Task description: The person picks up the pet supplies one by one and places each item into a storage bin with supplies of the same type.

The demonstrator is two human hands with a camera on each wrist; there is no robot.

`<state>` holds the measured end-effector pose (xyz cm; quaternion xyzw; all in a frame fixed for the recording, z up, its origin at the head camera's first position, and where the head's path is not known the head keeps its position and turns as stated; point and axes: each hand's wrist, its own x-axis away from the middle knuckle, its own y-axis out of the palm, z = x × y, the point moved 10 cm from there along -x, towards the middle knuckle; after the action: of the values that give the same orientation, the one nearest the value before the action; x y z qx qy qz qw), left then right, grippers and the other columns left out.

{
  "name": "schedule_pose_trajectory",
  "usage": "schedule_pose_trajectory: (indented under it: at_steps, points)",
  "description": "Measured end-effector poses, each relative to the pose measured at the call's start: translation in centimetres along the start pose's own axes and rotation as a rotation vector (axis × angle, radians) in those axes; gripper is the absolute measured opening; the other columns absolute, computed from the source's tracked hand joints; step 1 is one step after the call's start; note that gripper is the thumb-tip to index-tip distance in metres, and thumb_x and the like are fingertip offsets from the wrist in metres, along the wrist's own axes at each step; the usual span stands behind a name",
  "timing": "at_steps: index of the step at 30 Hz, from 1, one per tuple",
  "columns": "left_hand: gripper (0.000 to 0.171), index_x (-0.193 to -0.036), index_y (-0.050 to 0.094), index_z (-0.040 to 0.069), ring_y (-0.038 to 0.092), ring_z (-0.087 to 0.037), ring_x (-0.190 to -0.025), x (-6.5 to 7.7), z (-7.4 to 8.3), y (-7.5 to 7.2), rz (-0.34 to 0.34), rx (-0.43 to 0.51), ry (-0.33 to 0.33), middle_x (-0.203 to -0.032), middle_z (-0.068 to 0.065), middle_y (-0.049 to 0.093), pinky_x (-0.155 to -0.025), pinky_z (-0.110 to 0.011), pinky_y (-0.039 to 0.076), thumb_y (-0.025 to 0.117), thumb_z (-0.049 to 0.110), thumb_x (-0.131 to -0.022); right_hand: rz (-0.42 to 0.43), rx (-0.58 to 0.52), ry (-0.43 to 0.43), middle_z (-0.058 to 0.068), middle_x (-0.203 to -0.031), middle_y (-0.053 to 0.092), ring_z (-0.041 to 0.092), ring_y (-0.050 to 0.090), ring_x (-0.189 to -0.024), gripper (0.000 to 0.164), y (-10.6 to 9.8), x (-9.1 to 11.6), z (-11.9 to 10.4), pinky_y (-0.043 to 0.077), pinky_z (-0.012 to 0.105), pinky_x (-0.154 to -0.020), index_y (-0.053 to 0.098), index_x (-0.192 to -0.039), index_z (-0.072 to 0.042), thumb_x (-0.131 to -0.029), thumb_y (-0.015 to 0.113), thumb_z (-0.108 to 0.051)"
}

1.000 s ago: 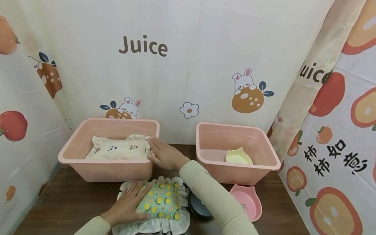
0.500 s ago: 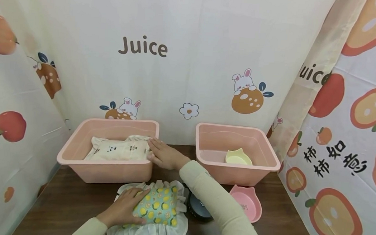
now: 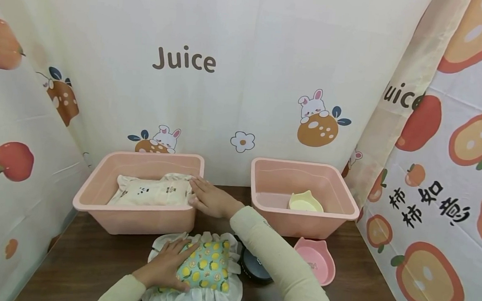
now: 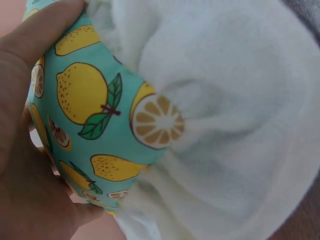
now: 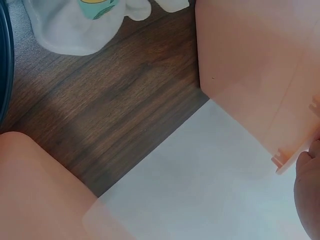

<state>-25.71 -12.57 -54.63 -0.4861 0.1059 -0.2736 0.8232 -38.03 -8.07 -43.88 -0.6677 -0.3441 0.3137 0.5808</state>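
Note:
My left hand (image 3: 169,262) grips the left side of a small cushion (image 3: 204,269) with a lemon print and a white frilled edge. In the left wrist view, the fingers and thumb spread round the printed part of the cushion (image 4: 112,100). Farther forward, my right hand (image 3: 212,198) rests with extended fingers over the right rim of the left pink bin (image 3: 150,218). Its fingertips lie by a cream cushion (image 3: 151,192) with small dark prints inside that bin. Only part of the right hand (image 5: 308,192) shows at the edge of the right wrist view.
A second pink bin (image 3: 303,222) stands to the right, with a pale yellow cat-eared dish (image 3: 305,201) inside. Before it lies a pink cat-eared dish (image 3: 316,261). A dark round object (image 3: 254,266) sits beside the lemon cushion, partly under the right sleeve, on the brown wooden table (image 3: 81,256).
With the lemon cushion in its grip, my left hand shifted toward me and left, then slightly back up and right. My right hand has stayed at the bin's rim.

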Motion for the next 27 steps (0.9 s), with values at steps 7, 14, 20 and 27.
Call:
schedule_pose_trajectory:
  at_steps: [7,14,20,27]
  points:
    - [0.107,-0.151,0.032,0.019,0.038,-0.042,-0.129,0.0,0.0,0.3,0.012,-0.097,0.006,-0.143,-0.019,0.04,-0.101,-0.065,0.029,0.079,0.06,-0.065,0.013,0.013,-0.008,0.007,-0.161,0.006,0.014,-0.002,-0.148,0.068,-0.1,0.0,-0.1,0.004,0.026,-0.118,0.009,-0.154,-0.006,-0.103,0.022,-0.049]
    - [0.096,-0.148,0.037,0.018,0.046,-0.042,-0.119,0.8,0.4,-0.1,0.053,-0.146,-0.003,-0.134,-0.019,0.048,-0.094,-0.064,0.038,0.08,0.047,-0.068,0.005,0.006,-0.002,0.006,-0.161,0.005,0.013,-0.003,-0.147,0.068,-0.2,0.0,-0.1,0.005,0.027,-0.118,0.008,-0.154,-0.007,-0.103,0.023,-0.049]
    - [0.091,-0.146,0.04,0.019,0.051,-0.037,-0.114,2.5,0.8,-0.7,0.069,-0.164,0.002,-0.128,-0.013,0.052,-0.09,-0.06,0.043,0.08,0.042,-0.067,0.011,0.005,-0.008,0.007,-0.161,0.005,0.013,-0.003,-0.147,0.068,-0.2,0.0,-0.3,0.006,0.027,-0.118,0.007,-0.154,-0.007,-0.103,0.025,-0.048]
    - [0.089,-0.143,0.044,0.02,0.051,-0.034,-0.114,4.9,1.0,-2.3,0.119,-0.196,0.013,-0.126,-0.01,0.053,-0.091,-0.06,0.042,0.081,0.04,-0.065,0.019,-0.011,0.0,0.007,-0.161,0.007,0.015,0.001,-0.148,0.067,-0.4,0.3,-0.4,0.009,0.029,-0.118,0.008,-0.154,-0.007,-0.103,0.027,-0.046]
